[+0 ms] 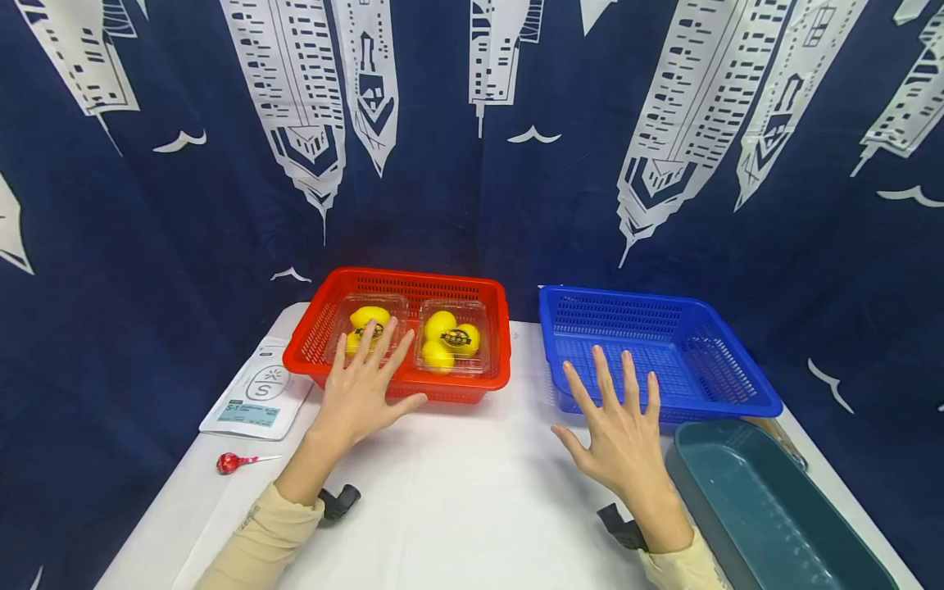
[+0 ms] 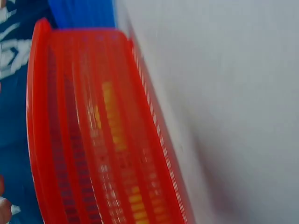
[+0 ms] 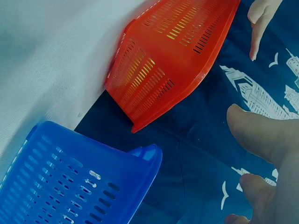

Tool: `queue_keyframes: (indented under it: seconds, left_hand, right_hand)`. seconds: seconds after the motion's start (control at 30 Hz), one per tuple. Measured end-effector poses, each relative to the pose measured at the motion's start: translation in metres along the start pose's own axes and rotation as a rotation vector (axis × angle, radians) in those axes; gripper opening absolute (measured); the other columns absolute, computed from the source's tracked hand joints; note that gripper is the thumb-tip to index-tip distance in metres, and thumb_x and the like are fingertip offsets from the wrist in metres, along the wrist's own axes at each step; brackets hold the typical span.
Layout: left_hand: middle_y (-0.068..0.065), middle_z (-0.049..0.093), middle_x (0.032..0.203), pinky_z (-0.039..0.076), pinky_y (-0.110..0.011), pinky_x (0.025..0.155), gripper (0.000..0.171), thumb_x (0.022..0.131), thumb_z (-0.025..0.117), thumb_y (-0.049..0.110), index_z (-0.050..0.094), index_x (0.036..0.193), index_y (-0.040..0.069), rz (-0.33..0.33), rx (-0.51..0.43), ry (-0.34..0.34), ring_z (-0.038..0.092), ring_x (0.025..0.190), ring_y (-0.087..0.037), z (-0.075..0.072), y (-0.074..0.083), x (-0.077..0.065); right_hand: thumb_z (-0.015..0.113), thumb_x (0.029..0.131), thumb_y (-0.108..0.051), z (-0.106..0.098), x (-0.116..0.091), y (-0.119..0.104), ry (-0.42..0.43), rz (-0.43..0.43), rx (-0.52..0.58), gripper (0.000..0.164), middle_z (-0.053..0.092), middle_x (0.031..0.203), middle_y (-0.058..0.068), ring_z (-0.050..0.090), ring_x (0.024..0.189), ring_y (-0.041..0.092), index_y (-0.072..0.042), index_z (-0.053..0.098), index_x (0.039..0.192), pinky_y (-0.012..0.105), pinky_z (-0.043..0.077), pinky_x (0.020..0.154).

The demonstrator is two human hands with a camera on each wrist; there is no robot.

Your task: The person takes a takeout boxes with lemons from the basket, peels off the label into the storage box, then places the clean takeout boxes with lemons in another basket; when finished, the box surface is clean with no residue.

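1. Fruit packs (image 1: 453, 338), two clear ones with yellow fruit (image 1: 440, 324) showing through, sit side by side inside the red basket (image 1: 442, 392).
2. As to progress, both packs are in the red basket and neither is in hand. From where I stand, I'd judge this a pause, either ahead of the handling or after it; I can't tell which, nor what is left.
3. Over the near left part of the red basket hovers the left hand (image 1: 361, 401), fingers straight and spread wide, grasping nothing. It looks apart from basket and packs alike.
4. Right of the red basket stands the blue basket (image 1: 612, 348). Before it is the right hand (image 1: 621, 438), fingers equally splayed, thumb well out, with nothing in its grasp; I see no contact.
5. Farther right of the red basket lies a teal tray (image 1: 782, 508); to its left, a white pouch (image 1: 261, 393) and a red lollipop (image 1: 230, 463).
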State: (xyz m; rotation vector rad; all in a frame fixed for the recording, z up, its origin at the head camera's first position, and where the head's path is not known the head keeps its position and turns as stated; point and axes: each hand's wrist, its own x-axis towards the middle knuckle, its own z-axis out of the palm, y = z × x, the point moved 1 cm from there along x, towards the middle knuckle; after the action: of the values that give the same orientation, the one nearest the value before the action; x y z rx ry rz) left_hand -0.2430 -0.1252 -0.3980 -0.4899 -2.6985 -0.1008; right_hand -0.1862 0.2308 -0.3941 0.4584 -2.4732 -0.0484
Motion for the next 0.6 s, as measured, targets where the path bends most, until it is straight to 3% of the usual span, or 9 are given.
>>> queue_keyframes:
  seconds: [0.17,0.3,0.6]
  left_hand:
    - [-0.003,0.001,0.167,0.003,-0.064,0.121,0.096,0.083,0.051,0.072,0.01,0.158,0.028,-0.091,-0.122,-0.033,0.002,0.153,-0.033,-0.004,-0.026,0.003]
    - [-0.001,-0.001,0.167,0.006,-0.065,0.121,0.096,0.084,0.048,0.075,0.009,0.158,0.028,-0.151,-0.193,-0.047,0.005,0.153,-0.034,-0.008,-0.046,0.004]
    - [-0.01,0.006,0.166,0.013,-0.072,0.115,0.097,0.085,0.049,0.073,0.01,0.158,0.024,-0.3,-0.349,-0.052,0.006,0.151,-0.042,-0.01,-0.087,0.0]
  right_hand:
    - [0.019,0.089,-0.076,0.0,-0.001,0.0,-0.003,-0.007,0.007,0.082,0.007,0.165,0.015,-0.001,0.149,0.045,-0.027,0.03,0.153,0.074,0.006,0.112]
    - [0.014,0.088,-0.077,0.0,-0.001,-0.001,-0.001,-0.007,0.009,0.083,0.008,0.164,0.015,-0.002,0.149,0.045,-0.026,0.031,0.152,0.074,0.007,0.112]
    - [0.012,0.088,-0.077,0.0,0.0,-0.002,0.0,-0.004,0.012,0.084,0.01,0.164,0.015,-0.003,0.15,0.044,-0.027,0.032,0.152,0.074,0.009,0.112]
